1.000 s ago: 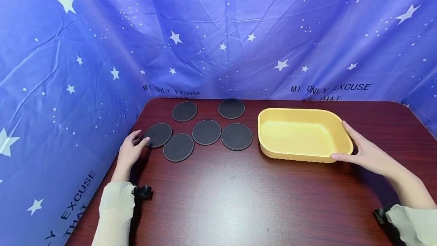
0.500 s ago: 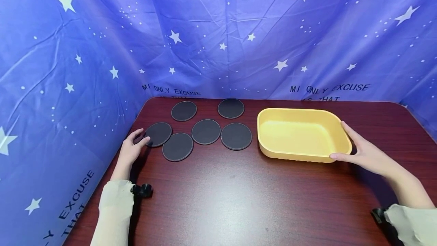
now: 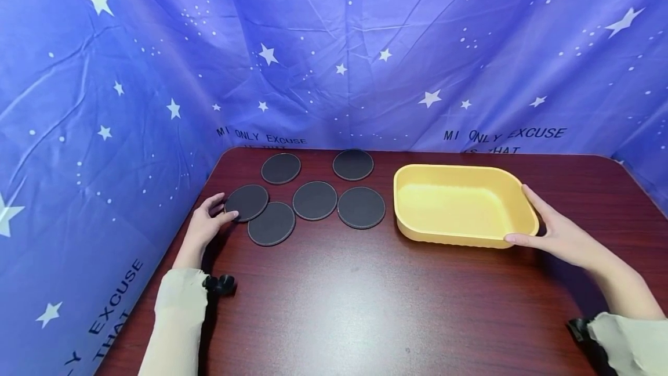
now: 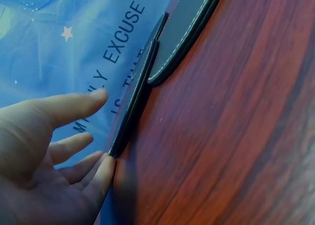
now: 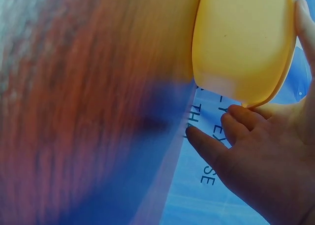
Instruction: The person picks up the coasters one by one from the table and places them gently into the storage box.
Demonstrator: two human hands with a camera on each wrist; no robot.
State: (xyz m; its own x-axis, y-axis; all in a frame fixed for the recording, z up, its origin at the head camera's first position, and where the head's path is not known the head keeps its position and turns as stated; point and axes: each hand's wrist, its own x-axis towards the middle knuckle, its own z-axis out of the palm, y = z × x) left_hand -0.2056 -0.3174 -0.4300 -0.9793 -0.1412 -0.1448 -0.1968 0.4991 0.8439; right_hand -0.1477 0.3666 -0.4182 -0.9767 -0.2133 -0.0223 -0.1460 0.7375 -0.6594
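Note:
My left hand (image 3: 207, 222) is at the near-left side of the leftmost round black coaster (image 3: 247, 201). In the left wrist view, fingertips touch that coaster's edge (image 4: 129, 112), while the thumb (image 4: 93, 104) stands apart from its top face. The coaster's right side appears to overlap the rim of a neighbouring coaster (image 3: 272, 225). At the right, my right hand (image 3: 563, 238) holds the right end of a yellow open-topped box (image 3: 459, 235), its thumb at the front rim and a finger at the far right corner. Nothing lies inside the box.
More black coasters lie flat on the dark red wooden table (image 3: 355, 306): a middle one (image 3: 315, 200), one nearer the box (image 3: 361, 208), and two at the back, left (image 3: 281, 168) and right (image 3: 353, 165). A blue star-printed curtain (image 3: 334, 91) stands behind and at left.
My left hand has moved slightly right, and the leftmost coaster has shifted right with it, against its neighbour. The right hand and the yellow box have stayed in place.

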